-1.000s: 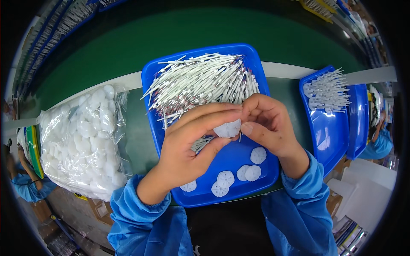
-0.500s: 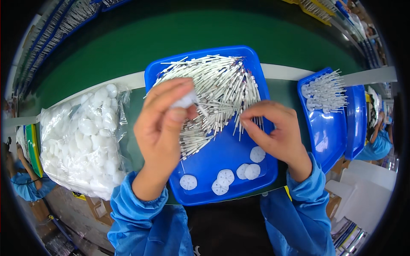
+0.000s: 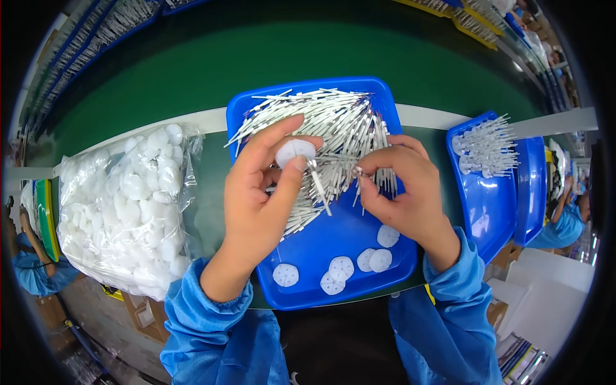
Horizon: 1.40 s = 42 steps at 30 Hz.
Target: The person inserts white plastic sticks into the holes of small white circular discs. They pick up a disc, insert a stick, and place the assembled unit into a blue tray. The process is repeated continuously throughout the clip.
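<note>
Over the blue tray, nearer its left edge, the left hand pinches a white disc; the right hand has its grip pinched together, any contents too small to tell.

This is a factory workshop, shown by its green worktop, white sticks heaped mid-frame and blue-clad workers at both edges.
</note>
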Available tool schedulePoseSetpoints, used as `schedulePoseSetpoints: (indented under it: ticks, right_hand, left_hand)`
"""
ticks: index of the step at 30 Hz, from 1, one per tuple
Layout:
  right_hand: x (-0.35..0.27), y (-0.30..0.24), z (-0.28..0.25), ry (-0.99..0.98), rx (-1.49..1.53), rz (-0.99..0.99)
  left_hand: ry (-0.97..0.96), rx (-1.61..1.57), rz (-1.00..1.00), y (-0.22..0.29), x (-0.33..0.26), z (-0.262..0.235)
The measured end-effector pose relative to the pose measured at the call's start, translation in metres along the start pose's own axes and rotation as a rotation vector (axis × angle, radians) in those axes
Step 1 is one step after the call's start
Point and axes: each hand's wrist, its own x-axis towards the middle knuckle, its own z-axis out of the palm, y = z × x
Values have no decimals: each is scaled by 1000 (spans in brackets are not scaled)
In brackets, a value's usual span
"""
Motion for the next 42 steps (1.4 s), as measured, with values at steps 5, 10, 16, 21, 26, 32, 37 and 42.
schedulePoseSetpoints:
  ticks: [5,10,16,21,26,32,37,42]
  right_hand:
    - [7,-10,9,10,50,-84]
    - [0,-6,11,47,105,-34]
    - [-2,-4,13,28,193,9]
    - [-1,-6,12,54,140,4]
    - [0,-13,17,104,98,-8]
    - [-2,-9,18,15,235,169]
    - [-4,-10,25,89,167,156]
    - [-2,-6,26,153,18,-20]
  left_hand:
    - [-109,119,11,3,-6,2]
    - [-51,75,33,-4,-5,3]
    - [-21,432,205,2,0,3]
    - [31,695,338,8,2,2]
    - [31,783,404,5,-1,6]
    - [-4,752,420,3,0,6]
    - [-39,846,533,1,-2,8]
    - [-13,825,386,7,-13,16]
